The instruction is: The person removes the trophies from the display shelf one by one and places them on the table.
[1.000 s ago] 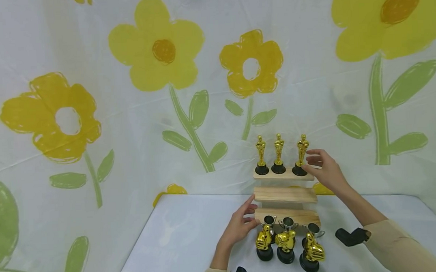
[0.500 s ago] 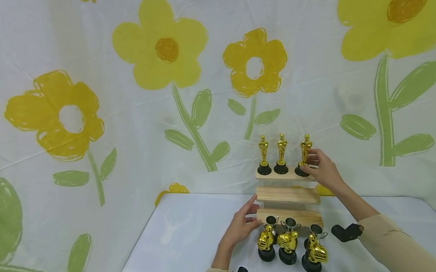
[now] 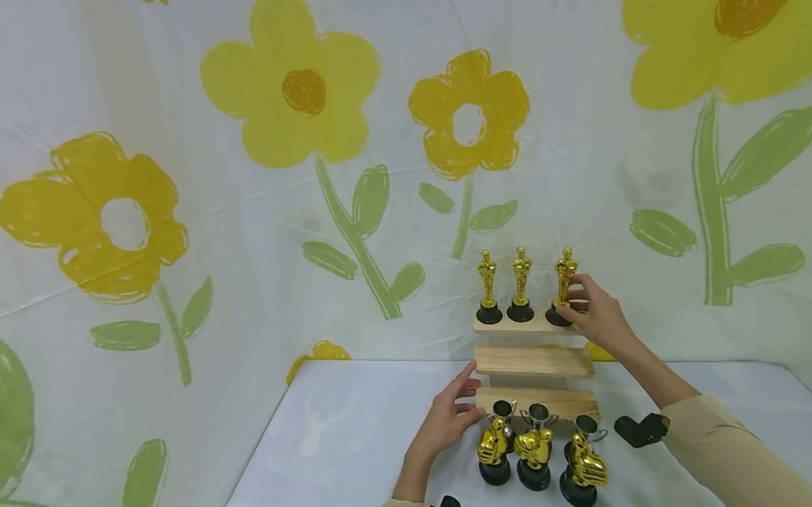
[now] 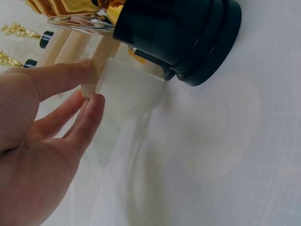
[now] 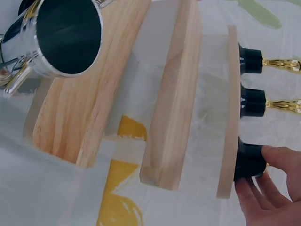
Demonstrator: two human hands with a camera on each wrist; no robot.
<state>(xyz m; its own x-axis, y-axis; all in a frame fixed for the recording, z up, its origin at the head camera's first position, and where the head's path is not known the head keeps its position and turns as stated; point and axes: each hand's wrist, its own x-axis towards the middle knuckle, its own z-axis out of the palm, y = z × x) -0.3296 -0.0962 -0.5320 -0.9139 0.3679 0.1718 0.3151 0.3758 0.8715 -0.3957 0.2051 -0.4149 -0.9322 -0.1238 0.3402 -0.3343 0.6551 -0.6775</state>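
A three-tier wooden stand is set on the white table. Its lowest step is touched by the left hand, fingers relaxed. On the top step, the rightmost gold statuette is pinched by the right hand.

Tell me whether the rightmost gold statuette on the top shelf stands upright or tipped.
Upright: the statuette stands on its black base on the top shelf, right hand gripping it.
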